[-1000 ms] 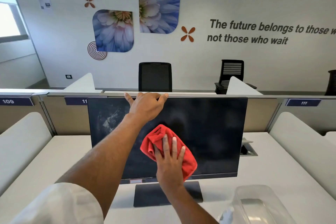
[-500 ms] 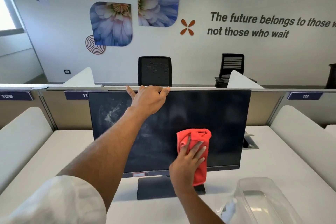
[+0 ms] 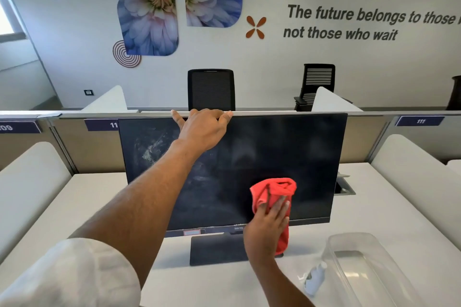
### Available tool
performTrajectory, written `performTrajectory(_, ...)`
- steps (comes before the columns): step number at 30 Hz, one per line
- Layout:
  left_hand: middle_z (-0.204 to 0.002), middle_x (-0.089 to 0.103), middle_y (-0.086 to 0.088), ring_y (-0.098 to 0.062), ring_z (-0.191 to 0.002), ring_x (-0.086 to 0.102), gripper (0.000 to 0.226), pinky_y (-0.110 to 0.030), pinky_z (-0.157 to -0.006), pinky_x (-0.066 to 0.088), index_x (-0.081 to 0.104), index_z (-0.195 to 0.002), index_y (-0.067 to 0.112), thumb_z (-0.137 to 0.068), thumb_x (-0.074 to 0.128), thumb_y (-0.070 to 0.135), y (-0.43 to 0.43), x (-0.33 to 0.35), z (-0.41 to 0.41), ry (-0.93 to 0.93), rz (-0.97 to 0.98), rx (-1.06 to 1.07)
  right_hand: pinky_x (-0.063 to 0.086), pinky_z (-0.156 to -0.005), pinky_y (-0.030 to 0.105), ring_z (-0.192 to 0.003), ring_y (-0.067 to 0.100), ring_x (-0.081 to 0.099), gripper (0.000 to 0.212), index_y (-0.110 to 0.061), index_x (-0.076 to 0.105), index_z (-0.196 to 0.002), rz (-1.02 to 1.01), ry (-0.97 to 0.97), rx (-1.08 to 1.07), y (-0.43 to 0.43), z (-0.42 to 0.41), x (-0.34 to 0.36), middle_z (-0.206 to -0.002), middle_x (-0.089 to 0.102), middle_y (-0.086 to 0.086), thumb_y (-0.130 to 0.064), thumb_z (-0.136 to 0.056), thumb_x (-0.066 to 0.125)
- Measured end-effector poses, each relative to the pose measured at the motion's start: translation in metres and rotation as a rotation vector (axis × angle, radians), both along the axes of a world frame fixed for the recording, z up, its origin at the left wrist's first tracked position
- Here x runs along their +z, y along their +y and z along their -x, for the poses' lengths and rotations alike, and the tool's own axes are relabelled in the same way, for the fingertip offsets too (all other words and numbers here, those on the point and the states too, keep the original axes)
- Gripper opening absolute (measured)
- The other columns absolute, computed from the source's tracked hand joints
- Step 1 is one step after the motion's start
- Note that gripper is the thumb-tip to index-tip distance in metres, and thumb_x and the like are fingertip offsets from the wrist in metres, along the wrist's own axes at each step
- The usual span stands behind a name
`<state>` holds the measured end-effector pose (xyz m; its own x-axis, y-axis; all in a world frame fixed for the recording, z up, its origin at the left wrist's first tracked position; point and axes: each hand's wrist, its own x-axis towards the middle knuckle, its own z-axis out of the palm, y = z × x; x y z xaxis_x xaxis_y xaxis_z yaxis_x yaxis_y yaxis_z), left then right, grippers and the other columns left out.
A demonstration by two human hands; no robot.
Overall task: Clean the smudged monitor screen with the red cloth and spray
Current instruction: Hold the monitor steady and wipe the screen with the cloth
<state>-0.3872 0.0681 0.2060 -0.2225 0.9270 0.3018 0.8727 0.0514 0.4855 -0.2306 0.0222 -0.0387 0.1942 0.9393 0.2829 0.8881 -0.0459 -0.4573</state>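
Observation:
A black monitor (image 3: 287, 152) stands on the white desk, its screen dark with whitish smudges at the upper left and faint streaks across the middle. My left hand (image 3: 202, 129) grips the monitor's top edge, fingers hooked over it. My right hand (image 3: 268, 227) presses the red cloth (image 3: 274, 192) flat against the lower right part of the screen. A small spray bottle (image 3: 314, 278) lies on the desk at the lower right, beside a clear bin.
A clear plastic bin (image 3: 361, 264) sits on the desk (image 3: 87, 207) at the lower right. Padded white dividers flank the desk on both sides. A cable port (image 3: 345, 188) is behind the monitor's right edge. Office chairs stand beyond the partition.
My right hand has swept the red cloth from the screen's lower middle to its lower right. My left hand has stayed on the top edge.

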Motion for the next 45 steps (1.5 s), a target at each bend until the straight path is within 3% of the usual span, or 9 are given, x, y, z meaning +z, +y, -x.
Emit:
performTrajectory(6, -0.115, 0.067, 0.003, -0.028, -0.133, 0.037, 0.053, -0.067, -0.105, -0.019, 0.065, -0.117, 0.037, -0.094, 0.025, 0.064, -0.001, -0.001, -0.001, -0.002, 0.001, -0.003, 0.031, -0.111, 0.060, -0.135, 0.060, 0.027, 0.077, 0.006, 0.026, -0.148, 0.004, 0.310, -0.301, 0.015, -0.023, 0.011, -0.151, 0.019, 0.041, 0.003, -0.079, 0.058)
performTrajectory(12, -0.112, 0.067, 0.002, -0.029, -0.132, 0.038, 0.053, -0.068, -0.105, -0.016, 0.066, -0.112, 0.034, -0.095, 0.024, 0.062, -0.002, 0.001, -0.002, 0.007, 0.011, 0.006, 0.035, -0.107, 0.062, -0.129, 0.064, 0.034, 0.079, 0.010, 0.038, -0.142, -0.027, 0.191, -0.151, -0.017, 0.012, 0.008, -0.145, 0.027, 0.045, 0.008, -0.068, 0.066)
performTrajectory(18, -0.112, 0.067, 0.001, -0.028, -0.130, 0.041, 0.053, -0.068, -0.105, -0.015, 0.068, -0.109, 0.033, -0.095, 0.025, 0.061, -0.003, 0.001, -0.002, 0.016, 0.004, 0.015, 0.054, -0.086, 0.056, -0.114, 0.056, 0.056, 0.098, -0.005, 0.063, -0.127, 0.236, -0.085, 0.201, -0.066, 0.058, -0.014, -0.130, 0.055, 0.034, -0.016, -0.034, 0.090)
performTrajectory(21, -0.115, 0.066, 0.001, -0.028, -0.132, 0.038, 0.053, -0.068, -0.105, -0.017, 0.066, -0.114, 0.033, -0.096, 0.024, 0.060, -0.005, 0.001, 0.000, 0.012, 0.004, 0.006, 0.053, -0.083, 0.061, -0.115, 0.052, 0.058, 0.055, -0.009, 0.062, -0.127, 0.223, -0.247, 0.194, -0.062, 0.043, -0.018, -0.134, 0.055, 0.028, -0.014, -0.073, 0.059)
performTrajectory(23, -0.116, 0.066, 0.001, -0.029, -0.132, 0.038, 0.052, -0.068, -0.105, -0.016, 0.065, -0.116, 0.033, -0.096, 0.024, 0.059, -0.005, 0.001, 0.000, 0.012, 0.006, -0.003, 0.050, -0.086, 0.063, -0.118, 0.053, 0.055, 0.054, -0.007, 0.064, -0.126, 0.270, -0.187, 0.115, -0.053, 0.026, -0.017, -0.135, 0.052, 0.032, -0.008, -0.078, 0.038)
performTrajectory(31, -0.112, 0.066, 0.001, -0.029, -0.131, 0.038, 0.053, -0.069, -0.105, -0.015, 0.067, -0.110, 0.032, -0.096, 0.024, 0.059, -0.004, 0.002, -0.003, 0.026, 0.023, 0.007, 0.037, -0.104, 0.063, -0.129, 0.058, 0.039, 0.070, 0.007, 0.039, -0.142, 0.175, 0.103, -0.175, -0.034, 0.001, -0.002, -0.147, 0.029, 0.040, 0.002, -0.077, 0.065)
performTrajectory(37, -0.116, 0.066, 0.001, -0.030, -0.133, 0.036, 0.053, -0.069, -0.105, -0.017, 0.066, -0.113, 0.032, -0.097, 0.023, 0.058, -0.005, 0.002, -0.003, 0.020, 0.025, 0.010, 0.052, -0.081, 0.064, -0.108, 0.055, 0.060, 0.093, -0.002, 0.067, -0.120, 0.220, -0.032, 0.096, -0.067, 0.038, -0.012, -0.127, 0.056, 0.035, -0.002, -0.029, 0.088)
performTrajectory(41, -0.115, 0.066, 0.001, -0.029, -0.133, 0.037, 0.051, -0.069, -0.105, -0.016, 0.065, -0.116, 0.034, -0.097, 0.024, 0.057, -0.005, 0.003, -0.001, 0.013, 0.024, 0.013, 0.055, -0.075, 0.061, -0.103, 0.048, 0.066, 0.106, -0.016, 0.059, -0.125, 0.225, -0.134, 0.212, -0.078, 0.052, -0.025, -0.133, 0.056, 0.022, -0.013, -0.025, 0.094)
performTrajectory(45, -0.096, 0.063, 0.005, -0.029, -0.129, 0.040, 0.046, -0.070, -0.105, -0.016, 0.064, -0.094, 0.033, -0.097, 0.024, 0.056, -0.005, 0.001, 0.000, -0.009, 0.029, -0.009, 0.052, -0.082, 0.064, -0.110, 0.046, 0.063, 0.050, -0.013, 0.071, -0.116, 0.270, -0.286, 0.199, -0.074, 0.039, -0.024, -0.126, 0.064, 0.021, -0.010, -0.066, 0.070)
